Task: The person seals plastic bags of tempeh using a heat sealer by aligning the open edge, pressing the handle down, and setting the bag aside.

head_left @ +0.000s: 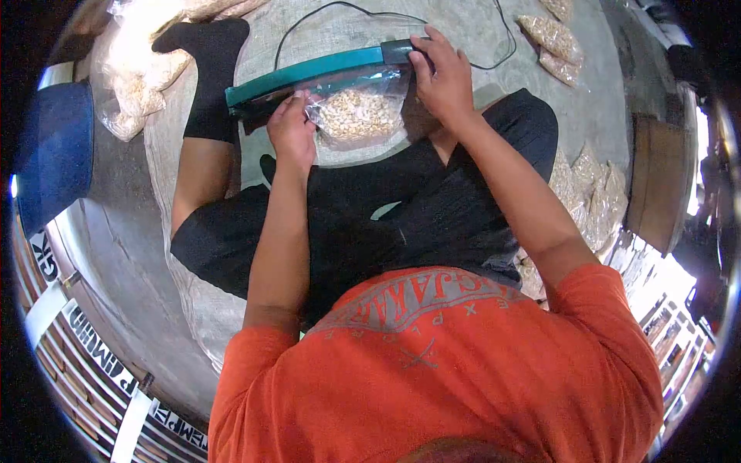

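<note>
Woven groundsheet (579,108): the left hand (293,135) pinches the upper left corner of a clear bag of pale beans (359,116), its mouth at the teal bar sealer (309,73); the right hand (448,85) clasps the sealer's black end. A creased mouth could leave leaks. Beyond lie filled bags (552,42).

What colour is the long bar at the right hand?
The long bar is teal with a black end; head view.
</note>
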Tool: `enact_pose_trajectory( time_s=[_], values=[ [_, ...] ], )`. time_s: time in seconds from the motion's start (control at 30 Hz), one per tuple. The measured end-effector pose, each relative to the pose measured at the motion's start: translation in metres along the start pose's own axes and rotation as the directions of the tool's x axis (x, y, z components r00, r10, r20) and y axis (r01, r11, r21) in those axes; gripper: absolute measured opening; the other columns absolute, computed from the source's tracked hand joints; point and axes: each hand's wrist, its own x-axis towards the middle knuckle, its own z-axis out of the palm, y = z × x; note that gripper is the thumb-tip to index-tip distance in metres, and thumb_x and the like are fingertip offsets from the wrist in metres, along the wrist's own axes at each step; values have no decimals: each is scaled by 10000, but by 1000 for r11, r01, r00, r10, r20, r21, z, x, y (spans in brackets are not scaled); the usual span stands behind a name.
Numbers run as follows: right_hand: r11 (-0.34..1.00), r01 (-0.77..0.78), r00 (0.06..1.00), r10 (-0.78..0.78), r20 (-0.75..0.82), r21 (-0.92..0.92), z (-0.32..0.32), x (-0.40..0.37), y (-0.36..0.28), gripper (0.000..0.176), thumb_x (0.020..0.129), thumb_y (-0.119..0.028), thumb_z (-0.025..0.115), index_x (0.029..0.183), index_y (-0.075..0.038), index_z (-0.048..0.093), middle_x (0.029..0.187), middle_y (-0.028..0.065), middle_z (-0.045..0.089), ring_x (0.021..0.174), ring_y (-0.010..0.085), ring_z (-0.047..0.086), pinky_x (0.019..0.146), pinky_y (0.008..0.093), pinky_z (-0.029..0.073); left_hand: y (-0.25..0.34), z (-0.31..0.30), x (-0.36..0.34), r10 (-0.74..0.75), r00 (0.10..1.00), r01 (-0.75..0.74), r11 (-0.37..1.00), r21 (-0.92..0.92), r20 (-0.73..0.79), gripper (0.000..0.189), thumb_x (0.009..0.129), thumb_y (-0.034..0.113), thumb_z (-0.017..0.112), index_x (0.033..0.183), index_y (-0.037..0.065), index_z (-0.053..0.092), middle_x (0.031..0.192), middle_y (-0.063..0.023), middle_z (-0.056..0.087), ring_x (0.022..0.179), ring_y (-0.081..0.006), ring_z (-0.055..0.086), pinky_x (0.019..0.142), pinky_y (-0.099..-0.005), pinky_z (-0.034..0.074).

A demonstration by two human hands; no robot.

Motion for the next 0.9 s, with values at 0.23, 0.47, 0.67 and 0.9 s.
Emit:
enact_pose_trajectory(
  time_s=[0.23, 0.47, 0.67, 0.9],
  values=[
    [995, -23, 999, 25, 23, -98, 4, -4, 1, 333, 1011, -333, 579, 1304, -202, 666, 1515, 118, 516, 1441, 353, 436, 1153, 670, 239, 0, -4, 2, 11, 1000, -11, 1000, -18, 13, 241, 1009, 199, 635, 1122, -14, 649, 1006, -130, 711, 914, -225, 690, 837, -374, 582],
    [995, -27, 999, 31, 37, -99, 4, -2, 1, 329, 1011, -316, 577, 1304, -194, 664, 1506, 116, 522, 1434, 341, 445, 1159, 658, 243, 2, -2, -2, -8, 1000, 10, 997, -77, 24, 243, 978, 155, 689, 1122, -36, 644, 1044, -120, 697, 940, -215, 677, 852, -365, 563],
    [995, -23, 999, 26, 29, -93, 5, -4, 0, 320, 1014, -311, 574, 1291, -182, 667, 1505, 124, 522, 1406, 317, 475, 1161, 651, 248, 2, -3, -1, -21, 999, 24, 996, -86, 36, 216, 983, 133, 675, 1105, -44, 648, 1041, -120, 694, 939, -214, 674, 866, -368, 563],
    [997, -34, 998, 38, 55, -73, 3, -2, -1, 330, 1019, -317, 571, 1301, -169, 658, 1504, 128, 525, 1402, 320, 484, 1159, 659, 247, 2, -4, 0, -10, 998, 16, 995, -100, 59, 189, 983, 117, 671, 1086, -41, 661, 1026, -110, 695, 925, -203, 670, 857, -363, 561]
  ],
)
